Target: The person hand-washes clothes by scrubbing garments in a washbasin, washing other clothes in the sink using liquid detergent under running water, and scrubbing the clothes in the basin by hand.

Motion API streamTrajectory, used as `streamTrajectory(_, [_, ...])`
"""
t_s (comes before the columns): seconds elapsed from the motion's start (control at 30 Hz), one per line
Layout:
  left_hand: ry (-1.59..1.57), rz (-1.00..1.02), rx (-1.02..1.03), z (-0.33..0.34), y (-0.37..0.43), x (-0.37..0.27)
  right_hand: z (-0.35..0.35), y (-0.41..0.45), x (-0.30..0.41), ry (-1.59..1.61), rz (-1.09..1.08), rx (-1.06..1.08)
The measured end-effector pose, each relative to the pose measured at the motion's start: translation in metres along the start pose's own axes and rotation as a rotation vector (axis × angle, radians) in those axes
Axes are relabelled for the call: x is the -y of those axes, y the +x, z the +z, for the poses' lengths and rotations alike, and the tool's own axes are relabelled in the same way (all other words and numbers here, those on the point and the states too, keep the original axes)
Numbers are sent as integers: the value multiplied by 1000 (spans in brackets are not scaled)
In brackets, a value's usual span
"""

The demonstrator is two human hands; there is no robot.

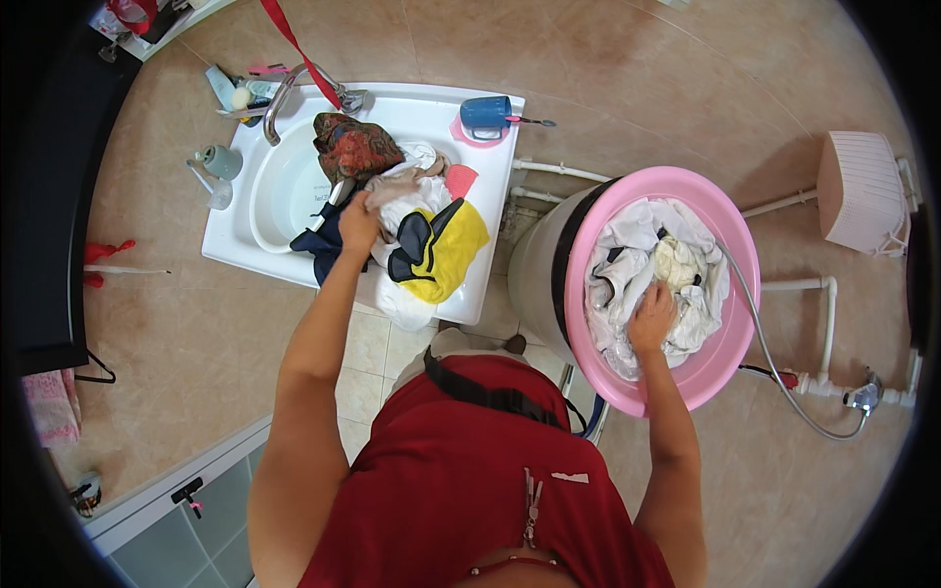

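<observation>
My left hand (359, 226) is over the laundry heap on the white washbasin (246, 250), its fingers curled on a thin beige cloth (393, 188). Around it lie a dark navy cloth (328, 239), a red-brown patterned cloth (356, 147), white cloths (406, 305) and a yellow cloth with dark grey trim (452, 253). My right hand (653, 320) reaches into the pink plastic basin (584, 220) and rests among wet white garments (625, 275). Cloth and water partly hide its fingertips, so its grip is unclear. Near it lies a cream cloth (678, 261).
A chrome faucet (283, 95) arches over the sink bowl; a red ribbon (301, 48) hangs there. A blue mug (485, 112) stands at the back corner. The pink basin sits atop a large drum (540, 253). A shower hose (764, 349) crosses its rim. White pipes (831, 323) run along the wall.
</observation>
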State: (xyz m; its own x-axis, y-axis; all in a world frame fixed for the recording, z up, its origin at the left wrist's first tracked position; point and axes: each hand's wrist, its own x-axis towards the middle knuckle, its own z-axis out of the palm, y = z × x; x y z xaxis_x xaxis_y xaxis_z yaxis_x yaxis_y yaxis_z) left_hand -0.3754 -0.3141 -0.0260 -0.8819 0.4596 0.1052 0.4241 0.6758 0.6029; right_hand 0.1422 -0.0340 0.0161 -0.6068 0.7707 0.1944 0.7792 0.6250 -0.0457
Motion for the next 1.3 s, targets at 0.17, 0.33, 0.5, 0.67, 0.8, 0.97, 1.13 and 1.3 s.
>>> streamTrajectory(0.17, [-749,-75,-26,-65,21,-61,-22,14,-21,335,66,147])
streamTrajectory(0.33, [-1096,-180,-179,-137,39,-113,-72,41,-4,266,115,332])
streamTrajectory(0.5, [-1302,-172,-162,-192,47,-144,-113,63,37,231,-5,26])
streamTrajectory(0.67, [-1323,-186,-54,-212,36,-153,-124,77,75,387,-36,-62])
streamTrajectory(0.8, [-1301,-142,72,-212,16,-161,-141,95,137,600,-228,-198])
streamTrajectory(0.97, [-1309,-85,174,-212,-5,-187,-131,112,245,922,-539,65])
streamTrajectory(1.13, [-1251,-16,321,-209,-16,-195,-88,133,317,1042,-629,60])
streamTrajectory(1.3, [-1289,-195,124,-213,8,-100,-113,156,325,2002,324,809])
